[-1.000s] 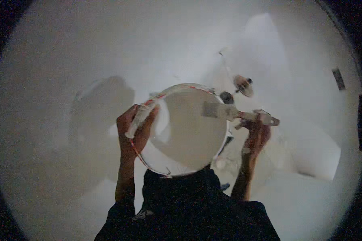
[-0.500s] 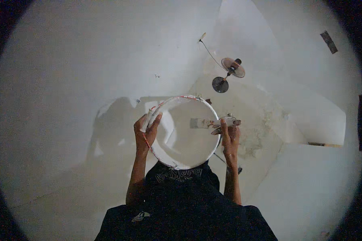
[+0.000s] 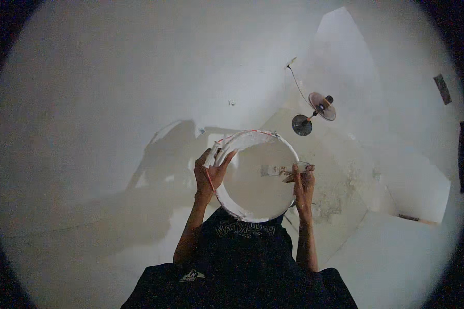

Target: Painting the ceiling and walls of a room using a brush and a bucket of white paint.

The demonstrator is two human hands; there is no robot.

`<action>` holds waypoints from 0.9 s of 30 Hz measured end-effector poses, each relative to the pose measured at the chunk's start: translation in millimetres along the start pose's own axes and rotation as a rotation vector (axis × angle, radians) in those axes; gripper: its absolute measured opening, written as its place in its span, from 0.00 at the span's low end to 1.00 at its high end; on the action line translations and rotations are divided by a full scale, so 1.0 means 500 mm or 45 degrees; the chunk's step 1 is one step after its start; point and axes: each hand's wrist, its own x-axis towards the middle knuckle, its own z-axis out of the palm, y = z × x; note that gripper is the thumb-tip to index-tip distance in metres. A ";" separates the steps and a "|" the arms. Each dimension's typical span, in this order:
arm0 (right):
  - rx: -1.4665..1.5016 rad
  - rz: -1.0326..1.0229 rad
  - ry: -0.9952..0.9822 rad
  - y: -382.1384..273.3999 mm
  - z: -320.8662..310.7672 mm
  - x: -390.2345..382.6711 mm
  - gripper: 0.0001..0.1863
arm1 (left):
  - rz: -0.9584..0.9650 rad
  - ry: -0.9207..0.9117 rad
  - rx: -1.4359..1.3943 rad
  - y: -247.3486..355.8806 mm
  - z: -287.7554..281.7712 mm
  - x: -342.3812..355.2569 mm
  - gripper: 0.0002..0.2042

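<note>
while over bucket, brush in right hand

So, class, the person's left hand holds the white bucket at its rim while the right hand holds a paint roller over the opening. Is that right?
Not quite: the head view shows the right hand holding a flat brush, not a paint roller, over the opening. The left hand does hold the white bucket at its rim.
</note>
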 end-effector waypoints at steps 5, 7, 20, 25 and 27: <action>-0.191 -0.075 -0.069 0.022 0.003 0.002 0.15 | -0.045 0.088 1.166 0.017 -0.001 0.006 0.14; -0.272 -0.183 -0.053 0.006 0.019 -0.008 0.15 | -0.217 0.089 0.755 0.007 0.002 0.001 0.15; -0.574 -0.315 -0.210 -0.010 0.050 0.018 0.12 | -0.257 0.034 0.285 0.015 0.020 0.004 0.20; -0.720 -0.291 -0.193 -0.032 0.080 0.029 0.13 | 0.086 -0.153 0.476 -0.038 0.004 0.007 0.20; -0.762 -0.328 -0.191 0.025 0.088 0.042 0.14 | 0.118 0.060 0.300 -0.014 0.033 -0.003 0.20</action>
